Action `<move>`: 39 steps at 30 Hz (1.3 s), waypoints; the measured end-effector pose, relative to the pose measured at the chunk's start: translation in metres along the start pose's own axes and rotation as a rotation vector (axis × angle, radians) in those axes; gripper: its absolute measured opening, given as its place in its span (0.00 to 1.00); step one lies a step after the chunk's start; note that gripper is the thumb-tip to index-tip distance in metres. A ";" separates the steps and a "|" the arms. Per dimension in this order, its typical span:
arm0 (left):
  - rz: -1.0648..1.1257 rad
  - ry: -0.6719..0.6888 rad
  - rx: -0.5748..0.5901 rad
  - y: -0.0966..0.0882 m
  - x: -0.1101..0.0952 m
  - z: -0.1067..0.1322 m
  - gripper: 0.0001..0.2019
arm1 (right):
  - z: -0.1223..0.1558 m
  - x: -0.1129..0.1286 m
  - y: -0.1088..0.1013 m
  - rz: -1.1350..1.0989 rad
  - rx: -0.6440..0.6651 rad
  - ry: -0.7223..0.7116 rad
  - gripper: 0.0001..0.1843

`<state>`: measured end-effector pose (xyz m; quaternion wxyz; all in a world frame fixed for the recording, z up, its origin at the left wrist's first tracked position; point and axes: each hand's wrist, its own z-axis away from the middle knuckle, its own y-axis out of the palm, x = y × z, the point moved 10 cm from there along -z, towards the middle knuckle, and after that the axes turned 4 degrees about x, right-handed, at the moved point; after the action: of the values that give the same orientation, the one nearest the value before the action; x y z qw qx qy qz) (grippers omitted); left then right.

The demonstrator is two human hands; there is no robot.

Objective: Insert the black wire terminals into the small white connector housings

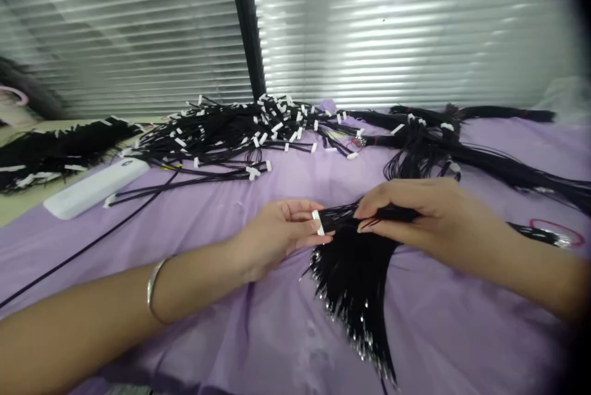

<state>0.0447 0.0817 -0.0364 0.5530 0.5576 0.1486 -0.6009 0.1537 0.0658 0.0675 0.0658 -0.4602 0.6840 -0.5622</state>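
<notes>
My left hand pinches a small white connector housing between thumb and fingers, near the middle of the view. Thin black wires run from the connector to the right. My right hand is closed around these wires a little way from the connector. Below both hands a fan of loose black wires spreads over the purple cloth, its ends tipped with shiny metal terminals. Part of the wire bundle is hidden behind my right hand.
Purple cloth covers the table. Behind lies a pile of black wire harnesses with white connectors. A white oblong device lies at left, a black cable before it. Long wire bundles lie at right. Blinds stand behind.
</notes>
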 end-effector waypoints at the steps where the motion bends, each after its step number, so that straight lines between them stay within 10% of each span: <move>1: 0.005 0.003 0.002 0.000 0.000 0.000 0.08 | 0.001 0.001 -0.002 -0.015 -0.010 -0.007 0.03; 12: -0.052 -0.026 0.013 0.000 0.000 0.001 0.12 | 0.002 0.006 0.014 -0.062 0.097 -0.039 0.24; 18: -0.031 -0.021 0.004 -0.001 0.000 0.001 0.11 | 0.003 -0.002 0.038 -0.111 0.195 -0.003 0.04; 39: -0.074 -0.002 0.012 0.001 0.000 0.001 0.09 | -0.002 -0.011 0.028 0.306 -0.025 0.191 0.12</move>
<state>0.0448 0.0809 -0.0359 0.5272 0.5546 0.1651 -0.6223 0.1431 0.0737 0.0406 0.0795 -0.2961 0.7559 -0.5785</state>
